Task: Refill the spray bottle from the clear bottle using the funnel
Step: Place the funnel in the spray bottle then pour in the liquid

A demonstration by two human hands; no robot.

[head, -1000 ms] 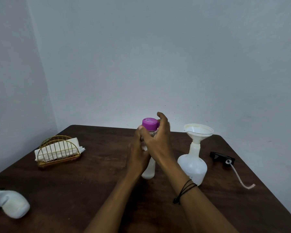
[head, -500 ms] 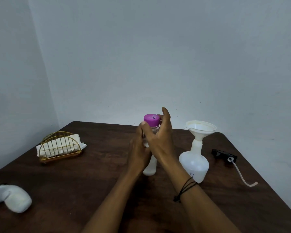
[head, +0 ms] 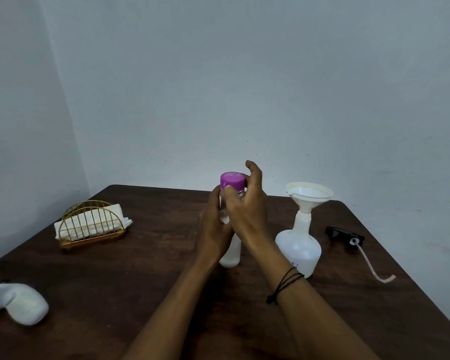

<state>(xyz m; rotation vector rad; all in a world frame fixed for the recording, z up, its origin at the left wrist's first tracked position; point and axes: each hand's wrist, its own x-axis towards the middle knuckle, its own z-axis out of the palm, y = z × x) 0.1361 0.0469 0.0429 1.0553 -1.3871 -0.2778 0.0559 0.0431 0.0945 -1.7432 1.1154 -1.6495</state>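
The clear bottle (head: 230,255) stands upright on the dark wooden table (head: 146,276), with a purple cap (head: 233,181) on top. My left hand (head: 213,229) is wrapped around the bottle's body. My right hand (head: 247,203) grips the purple cap with thumb and fingers. To the right stands the white spray bottle (head: 299,245), without its head, and a white funnel (head: 308,197) sits in its neck. Further right lies the black spray head (head: 344,233) with its pale dip tube (head: 372,266).
A gold wire holder with white napkins (head: 91,224) stands at the left of the table. A white rounded object (head: 18,304) lies at the near left edge. Grey walls close off the back and left.
The view has shifted slightly. My right hand's fingers have turned around the purple cap while my left hand kept hold of the bottle.
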